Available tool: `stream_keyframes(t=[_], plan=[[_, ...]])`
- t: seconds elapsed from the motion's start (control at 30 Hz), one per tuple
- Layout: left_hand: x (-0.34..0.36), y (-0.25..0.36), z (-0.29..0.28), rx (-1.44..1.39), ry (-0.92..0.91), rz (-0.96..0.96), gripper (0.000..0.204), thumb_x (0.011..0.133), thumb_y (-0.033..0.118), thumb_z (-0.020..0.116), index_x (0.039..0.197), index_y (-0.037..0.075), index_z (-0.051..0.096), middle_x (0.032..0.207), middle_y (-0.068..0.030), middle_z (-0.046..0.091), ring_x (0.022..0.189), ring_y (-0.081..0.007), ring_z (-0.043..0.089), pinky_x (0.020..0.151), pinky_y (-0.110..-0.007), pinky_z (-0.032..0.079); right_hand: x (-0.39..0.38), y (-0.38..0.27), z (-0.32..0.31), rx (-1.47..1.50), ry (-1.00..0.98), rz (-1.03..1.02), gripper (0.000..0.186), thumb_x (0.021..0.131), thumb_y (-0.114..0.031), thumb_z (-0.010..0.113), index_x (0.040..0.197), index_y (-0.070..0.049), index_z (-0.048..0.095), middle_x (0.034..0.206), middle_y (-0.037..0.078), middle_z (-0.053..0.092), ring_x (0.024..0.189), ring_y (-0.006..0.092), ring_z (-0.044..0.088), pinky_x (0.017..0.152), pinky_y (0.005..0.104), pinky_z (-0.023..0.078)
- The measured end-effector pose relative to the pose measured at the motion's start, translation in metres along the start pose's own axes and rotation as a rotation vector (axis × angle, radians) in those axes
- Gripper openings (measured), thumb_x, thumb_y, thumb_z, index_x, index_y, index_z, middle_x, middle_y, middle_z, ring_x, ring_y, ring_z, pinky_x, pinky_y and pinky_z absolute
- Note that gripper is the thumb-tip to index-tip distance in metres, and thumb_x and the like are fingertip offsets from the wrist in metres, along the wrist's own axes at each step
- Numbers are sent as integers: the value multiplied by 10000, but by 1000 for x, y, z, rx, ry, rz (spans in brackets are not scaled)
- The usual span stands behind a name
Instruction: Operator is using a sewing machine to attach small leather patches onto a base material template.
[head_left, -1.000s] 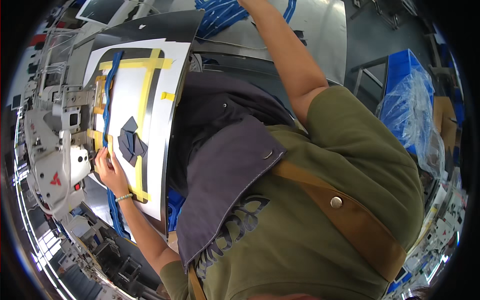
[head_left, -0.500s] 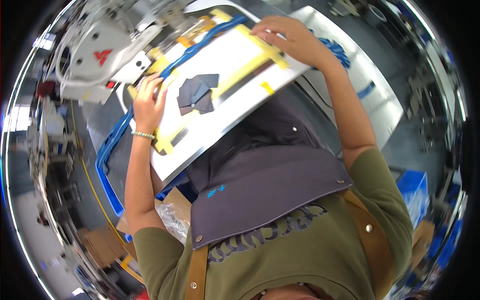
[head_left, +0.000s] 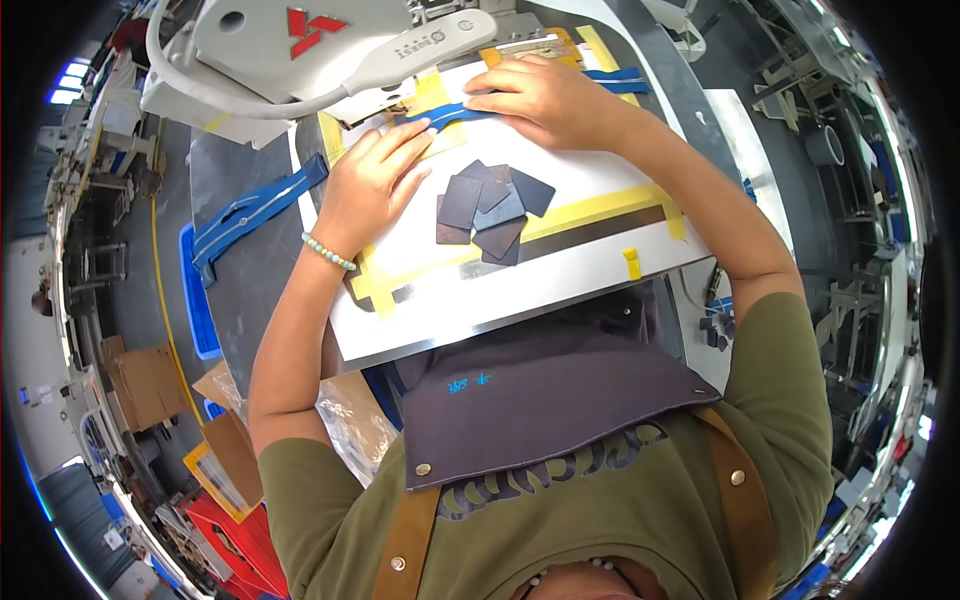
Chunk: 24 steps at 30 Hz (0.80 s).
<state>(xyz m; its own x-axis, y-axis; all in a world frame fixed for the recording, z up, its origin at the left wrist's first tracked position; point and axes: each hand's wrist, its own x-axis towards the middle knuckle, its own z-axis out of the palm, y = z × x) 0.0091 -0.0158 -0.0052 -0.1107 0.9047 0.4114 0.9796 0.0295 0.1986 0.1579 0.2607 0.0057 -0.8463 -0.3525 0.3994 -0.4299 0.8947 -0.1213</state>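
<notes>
My left hand (head_left: 365, 190) lies open at the left of the white board (head_left: 400, 330), extended fingertips on a blue zipper strip (head_left: 450, 113). My right hand (head_left: 550, 110) is open, its slightly bent fingers resting on that strip farther right. Beside both hands, several dark square pieces (head_left: 460, 200) lie overlapping on the board, which carries yellow tape (head_left: 630, 262) and metal fittings. Another stretch of blue zipper (head_left: 250, 210) extends leftward over the dark table edge. A white machine head (head_left: 250, 40) with a curved tube stands just beyond my hands.
A blue bin (head_left: 200, 300) is beside the table at left, with cardboard boxes (head_left: 150, 385) and a red bag (head_left: 230, 540) lower down. Plastic wrap (head_left: 350, 425) lies below the board. A metal side table (head_left: 760, 210) stands at right; equipment lines both sides.
My right hand has come from the far metal table onto the strip at the board, moving leftward. My left hand has shifted rightward along the strip. The view has turned toward the machine.
</notes>
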Motion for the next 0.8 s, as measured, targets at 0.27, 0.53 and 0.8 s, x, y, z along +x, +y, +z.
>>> stream_keyframes(t=[0.27, 0.53, 0.8], plan=[[5, -3, 0, -71, 35, -56, 305, 915, 146, 778, 1193, 27, 741, 1294, -80, 731, 1086, -281, 716, 933, -383, 585, -10, 12, -14, -145, 70, 6, 357, 894, -23, 706, 1248, -65, 716, 1258, 58, 717, 1167, 266, 674, 947, 395, 566], [2, -5, 1, -48, 23, -63, 283, 917, 133, 775, 1175, 22, 737, 1302, -89, 729, 1104, -297, 719, 946, -397, 588, -37, 25, -34, -121, -97, 200, 505, 843, 39, 632, 1327, -82, 710, 1296, 94, 666, 1192, 281, 632, 1010, 432, 520], [0, -8, 3, -107, 44, -64, 294, 928, 151, 770, 1185, 14, 734, 1289, -86, 743, 1074, -283, 721, 935, -383, 589, -44, 34, -38, 94, -114, 267, 418, 893, 44, 619, 1268, -92, 742, 1227, 83, 672, 1085, 262, 651, 939, 368, 547]])
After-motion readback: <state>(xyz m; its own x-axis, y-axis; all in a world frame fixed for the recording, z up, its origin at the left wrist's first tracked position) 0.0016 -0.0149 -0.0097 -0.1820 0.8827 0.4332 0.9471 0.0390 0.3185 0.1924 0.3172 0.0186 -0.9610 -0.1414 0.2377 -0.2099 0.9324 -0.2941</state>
